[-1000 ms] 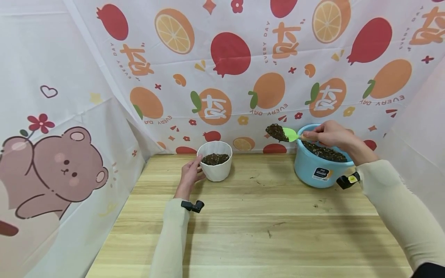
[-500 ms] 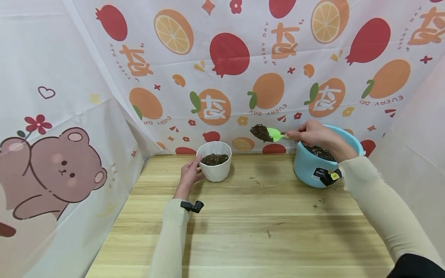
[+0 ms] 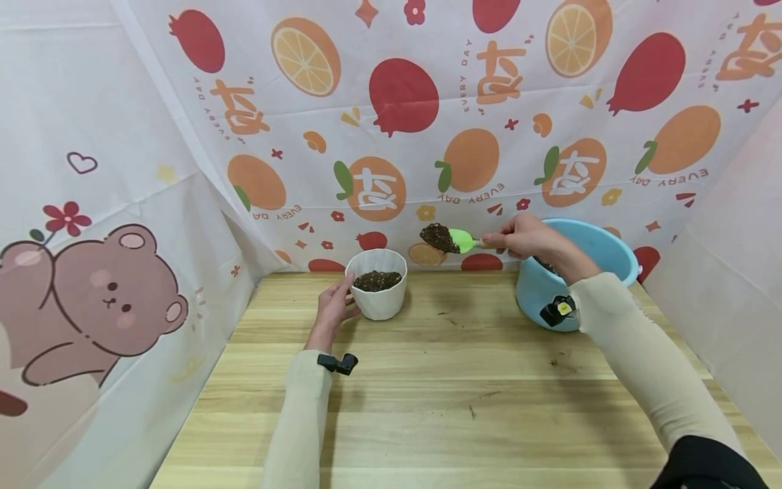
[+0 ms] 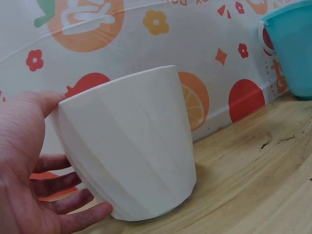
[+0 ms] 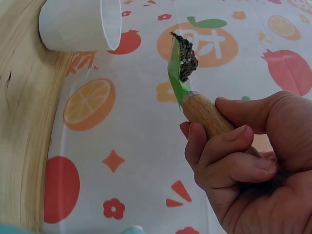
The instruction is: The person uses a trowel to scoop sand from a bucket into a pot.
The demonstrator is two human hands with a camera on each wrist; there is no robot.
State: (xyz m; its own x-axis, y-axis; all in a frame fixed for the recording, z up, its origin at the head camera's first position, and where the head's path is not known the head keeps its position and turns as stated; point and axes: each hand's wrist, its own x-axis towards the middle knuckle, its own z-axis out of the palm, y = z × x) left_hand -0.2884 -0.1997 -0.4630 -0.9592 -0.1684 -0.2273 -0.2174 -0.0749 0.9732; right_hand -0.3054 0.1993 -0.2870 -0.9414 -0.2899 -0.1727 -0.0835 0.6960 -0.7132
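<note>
A white faceted flower pot point(image 3: 380, 304), partly filled with dark soil point(image 3: 377, 280), stands upright on the table near the back wall. My left hand point(image 3: 332, 305) holds it from the left, thumb at the rim and fingers against the lower side, as the left wrist view shows. My right hand point(image 3: 528, 238) grips the wooden handle point(image 5: 208, 116) of a small garden trowel with a green blade point(image 3: 462, 240). A heap of soil point(image 3: 438, 238) sits on the blade, raised above the table to the right of the pot.
A light blue bucket point(image 3: 530, 299) holding soil stands at the back right, partly hidden behind my right hand and wrist. Soil crumbs point(image 3: 559, 365) are scattered on the wooden table point(image 3: 421, 407). A fruit-printed cloth point(image 3: 403, 163) hangs right behind the pot and bucket.
My right hand has carried the loaded trowel leftward from above the bucket toward the white pot. My left hand and the pot have stayed in place.
</note>
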